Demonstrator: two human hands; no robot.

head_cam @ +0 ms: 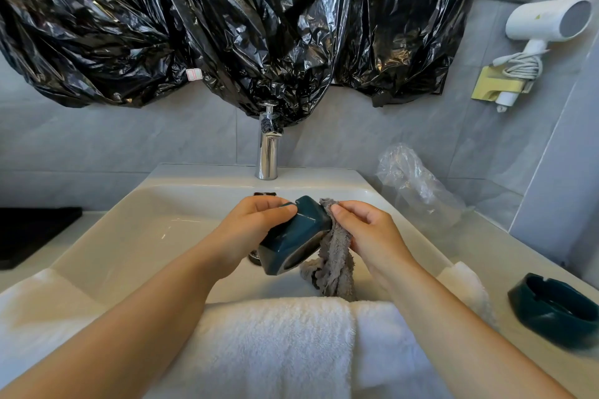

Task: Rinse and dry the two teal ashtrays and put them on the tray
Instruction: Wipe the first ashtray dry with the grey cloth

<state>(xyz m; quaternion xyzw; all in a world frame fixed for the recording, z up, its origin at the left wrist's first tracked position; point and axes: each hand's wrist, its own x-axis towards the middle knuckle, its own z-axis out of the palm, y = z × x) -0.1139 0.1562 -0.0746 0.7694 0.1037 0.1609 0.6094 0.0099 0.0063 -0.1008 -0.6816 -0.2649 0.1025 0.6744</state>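
My left hand (249, 230) grips a teal ashtray (293, 236), tilted on its side over the white sink (129, 236). My right hand (363, 233) holds a grey cloth (334, 266) pressed against the ashtray's right side; the cloth hangs down into the basin. A second teal ashtray (554, 314) sits upright on the counter at the far right. A black tray (32, 233) lies on the counter at the far left.
A chrome tap (268, 146) stands behind the basin, no water running. White towels (275, 343) drape over the sink's front edge and both sides. A clear plastic bag (418, 185) lies at the back right. Black plastic sheeting (227, 26) hangs above. A hairdryer (547, 23) hangs on the right wall.
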